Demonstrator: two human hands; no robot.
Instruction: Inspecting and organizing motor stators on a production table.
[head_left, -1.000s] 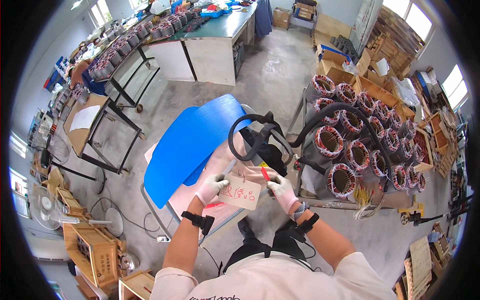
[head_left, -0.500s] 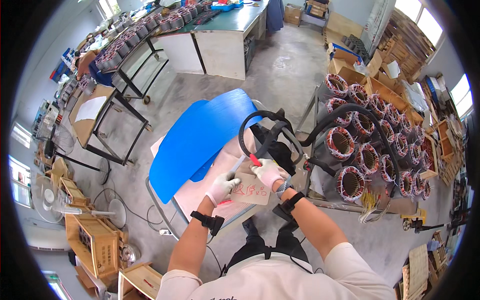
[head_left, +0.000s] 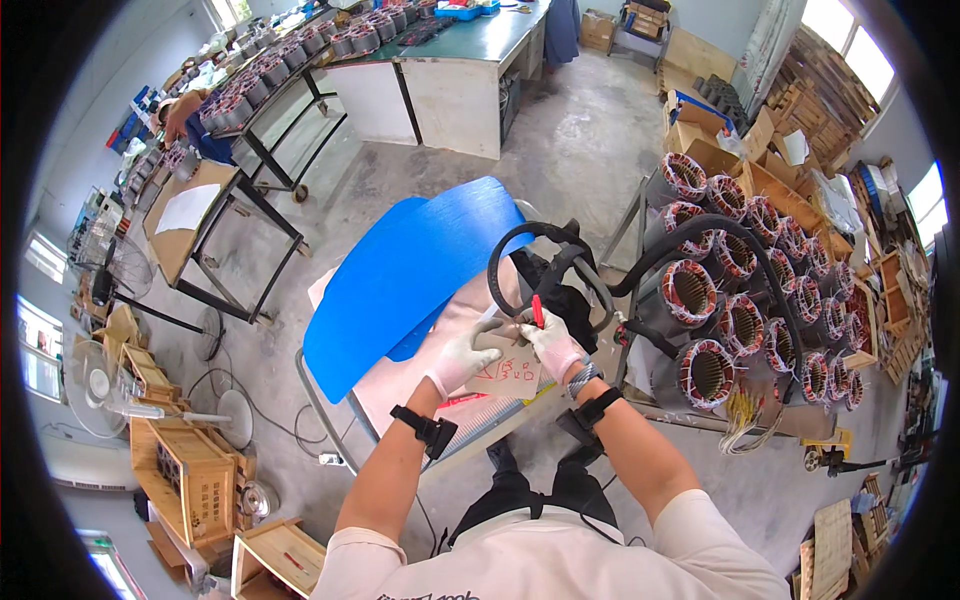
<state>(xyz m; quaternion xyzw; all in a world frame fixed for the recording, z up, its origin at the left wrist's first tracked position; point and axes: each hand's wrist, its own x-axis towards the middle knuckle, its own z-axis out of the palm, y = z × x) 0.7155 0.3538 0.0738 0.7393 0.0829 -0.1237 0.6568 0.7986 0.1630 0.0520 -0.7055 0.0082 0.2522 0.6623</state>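
Beside the blue chair seat (head_left: pixel 415 275) at left, my gloved left hand (head_left: pixel 462 352) is pressing flat, fingers spread, on a cardboard tag (head_left: pixel 505 372); my right hand (head_left: pixel 548 342) is gripping a red marker (head_left: pixel 537 310) over it, near the motor stators (head_left: pixel 740 290) at right.

I count two gloved hands, the left hand (head_left: pixel 462 352) and the right hand (head_left: pixel 549 343). There is one red marker (head_left: pixel 537 311) and one piece of cardboard (head_left: pixel 506 375) with red writing. One blue chair (head_left: pixel 415 275) stands in front, and one black hose (head_left: pixel 560 262) makes a loop. On the rack at the right I see around fifteen wound stators (head_left: pixel 692 288); the far ones are too small to count exactly. Two floor fans (head_left: pixel 98 380) stand at the left. One other person (head_left: pixel 183 112) is working at the far bench.
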